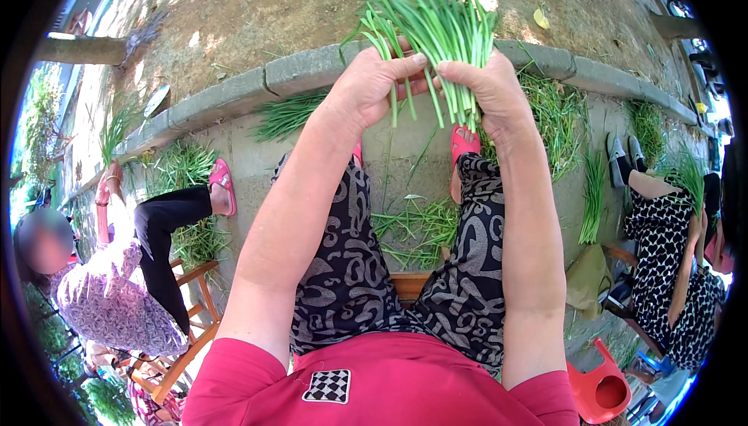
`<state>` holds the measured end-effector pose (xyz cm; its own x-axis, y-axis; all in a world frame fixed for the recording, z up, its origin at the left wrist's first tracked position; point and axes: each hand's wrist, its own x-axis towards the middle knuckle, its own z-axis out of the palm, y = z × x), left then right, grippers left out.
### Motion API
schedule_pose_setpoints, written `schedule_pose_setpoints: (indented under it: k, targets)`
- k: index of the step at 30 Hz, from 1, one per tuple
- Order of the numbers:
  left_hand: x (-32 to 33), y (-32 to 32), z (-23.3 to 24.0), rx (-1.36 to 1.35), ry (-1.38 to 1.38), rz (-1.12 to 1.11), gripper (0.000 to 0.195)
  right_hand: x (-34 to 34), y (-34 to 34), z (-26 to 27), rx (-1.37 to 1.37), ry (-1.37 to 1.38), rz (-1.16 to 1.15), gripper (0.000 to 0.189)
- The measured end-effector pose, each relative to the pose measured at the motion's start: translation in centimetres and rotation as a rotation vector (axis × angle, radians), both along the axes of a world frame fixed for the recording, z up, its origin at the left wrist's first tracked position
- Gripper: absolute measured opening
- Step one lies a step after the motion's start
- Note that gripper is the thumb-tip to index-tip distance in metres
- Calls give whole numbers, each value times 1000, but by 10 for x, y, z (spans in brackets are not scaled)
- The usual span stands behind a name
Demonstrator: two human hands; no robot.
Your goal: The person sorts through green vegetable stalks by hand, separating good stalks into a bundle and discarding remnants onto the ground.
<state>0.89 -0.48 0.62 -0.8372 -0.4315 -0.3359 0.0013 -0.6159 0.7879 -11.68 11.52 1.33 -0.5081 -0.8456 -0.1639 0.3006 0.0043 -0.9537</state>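
A thick bunch of long green leafy stalks (453,34), like garlic chives, is gripped in my right hand (491,87), the thumb across its pale lower ends. My left hand (380,78) holds a few separate stalks (383,31) between thumb and fingers, just left of that bunch. The two hands are close together above the stone curb, with the leafy tips pointing away from me. Loose cut greens (418,230) lie on the pavement between my feet. Another bundle of green stalks (286,116) rests near the curb at the left.
A concrete curb (304,69) crosses ahead, with bare soil beyond. Piles of greens (555,122) and a laid bundle (593,198) are at the right. A person on a wooden chair (198,303) sits at left; another person sits at right near a red plastic stool (602,385).
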Motion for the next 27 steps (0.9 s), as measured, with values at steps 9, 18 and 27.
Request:
schedule_pose_setpoints:
  k: [9, 18, 27]
  targets:
    - [3, 1, 3, -70, -30, 61, 21, 0, -3, -8, -51, -30, 96, 51]
    - [4, -1, 3, -79, 8, -3, 19, 2, -1, -2, -23, -53, 140, 46]
    - [-1, -1, -1, -66, -87, 122, 37, -1, -1, 5, -106, -444, -73, 27]
